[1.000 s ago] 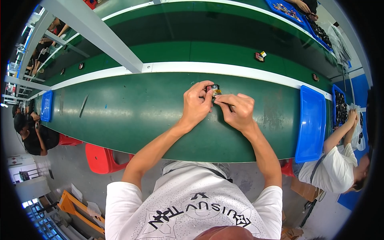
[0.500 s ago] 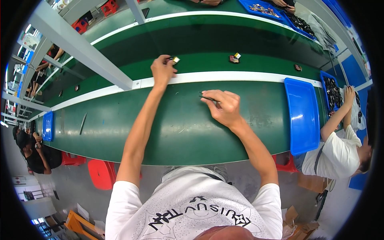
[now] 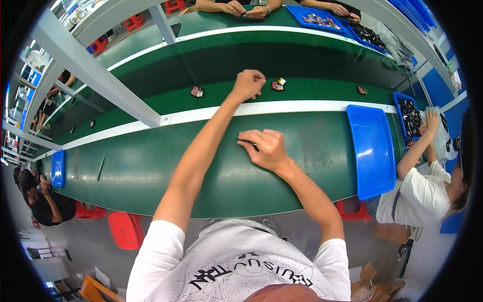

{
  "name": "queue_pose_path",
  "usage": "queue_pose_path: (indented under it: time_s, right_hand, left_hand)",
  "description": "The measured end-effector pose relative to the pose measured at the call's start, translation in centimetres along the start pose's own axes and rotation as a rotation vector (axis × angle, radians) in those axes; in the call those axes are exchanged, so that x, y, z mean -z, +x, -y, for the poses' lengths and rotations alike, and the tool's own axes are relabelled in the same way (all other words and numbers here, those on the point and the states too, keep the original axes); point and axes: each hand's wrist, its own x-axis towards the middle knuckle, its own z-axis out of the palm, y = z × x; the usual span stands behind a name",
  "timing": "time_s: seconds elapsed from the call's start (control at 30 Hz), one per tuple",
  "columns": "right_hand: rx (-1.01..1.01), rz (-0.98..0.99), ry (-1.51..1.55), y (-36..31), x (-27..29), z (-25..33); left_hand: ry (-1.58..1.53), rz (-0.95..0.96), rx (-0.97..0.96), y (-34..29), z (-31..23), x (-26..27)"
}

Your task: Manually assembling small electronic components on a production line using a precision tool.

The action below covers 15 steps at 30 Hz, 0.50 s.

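My left hand (image 3: 249, 84) reaches over the far green strip beyond the white rail. Its fingers are loosely curled and apart, and nothing shows in them. Just right of it, apart from the fingertips, lies a small dark electronic part with a yellow-and-white piece (image 3: 280, 81). Another small part, dark with red and white (image 3: 197, 91), rests on the strip to the left. Above the near green tabletop, my right hand (image 3: 267, 148) pinches dark tweezers (image 3: 245, 141), their tips toward the left.
An empty-looking blue tray (image 3: 372, 151) stands at the right, beside a co-worker handling a plastic bag. A white rail (image 3: 307, 106) divides the surfaces, and a grey post (image 3: 95, 65) slants in at left. A thin strip (image 3: 101, 167) lies on the tabletop.
My left hand has let go of a small part, which now lies on the strip, and moved right toward another. My right hand keeps the tweezers, slightly nearer to me. The view has shifted.
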Motion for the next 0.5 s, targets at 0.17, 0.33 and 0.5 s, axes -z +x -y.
queue_pose_path:
  time_s: [0.17, 0.33, 0.5]
  right_hand:
    - [0.009, 0.013, 0.007, 0.3, -0.2, 0.1]
    - [-0.002, 0.0, 0.035, 0.8, 0.0, 0.6]
    - [-0.013, 0.014, 0.01, 0.5, 0.3, 0.4]
  left_hand:
    - [0.154, -0.003, 0.033, 2.5, 0.6, -3.0]
    - [0.242, -0.125, -0.046, 2.5, 2.4, -3.5]
    - [0.022, -0.059, 0.084, -1.5, -0.3, -1.4]
